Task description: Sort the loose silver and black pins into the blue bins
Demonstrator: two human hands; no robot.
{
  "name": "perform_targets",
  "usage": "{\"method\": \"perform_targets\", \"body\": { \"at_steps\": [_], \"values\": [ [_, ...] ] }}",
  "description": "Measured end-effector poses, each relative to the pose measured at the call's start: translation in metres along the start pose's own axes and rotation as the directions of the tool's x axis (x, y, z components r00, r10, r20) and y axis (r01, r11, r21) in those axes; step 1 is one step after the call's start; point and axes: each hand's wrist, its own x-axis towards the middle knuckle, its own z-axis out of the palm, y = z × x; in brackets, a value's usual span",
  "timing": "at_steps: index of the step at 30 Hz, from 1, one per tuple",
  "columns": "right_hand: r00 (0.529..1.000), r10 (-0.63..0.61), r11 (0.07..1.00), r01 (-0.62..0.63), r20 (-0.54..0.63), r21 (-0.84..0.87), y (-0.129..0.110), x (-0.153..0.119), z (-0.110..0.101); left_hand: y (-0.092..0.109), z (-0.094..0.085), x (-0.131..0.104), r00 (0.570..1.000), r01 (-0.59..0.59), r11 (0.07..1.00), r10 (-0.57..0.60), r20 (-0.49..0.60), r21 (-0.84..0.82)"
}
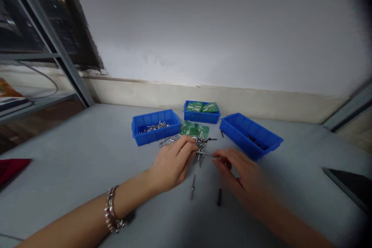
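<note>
Metal pin (208, 155) bridges both hands (174, 161) (242, 168), bin edges (202, 116) beyond.

A slim silver metal rod (208, 155) is stretched between the left hand (174, 161) and right hand (242, 168), near level, dipping slightly rightward; right there beside it, similar silver pieces (201, 143) sprawl in a jumbled heap!
</note>
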Motion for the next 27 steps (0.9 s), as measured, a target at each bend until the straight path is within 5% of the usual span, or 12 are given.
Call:
{"method": "perform_targets", "body": {
  "at_steps": [27],
  "values": [
    [0.999, -0.035, 0.999, 0.035, 0.025, -0.015, 0.0006, 0.0004, 0.0006, 0.0011, -0.0007, 0.0012, 1.000, 0.013, 1.000, -0.013, 0.012, 0.009]
  ]
}}
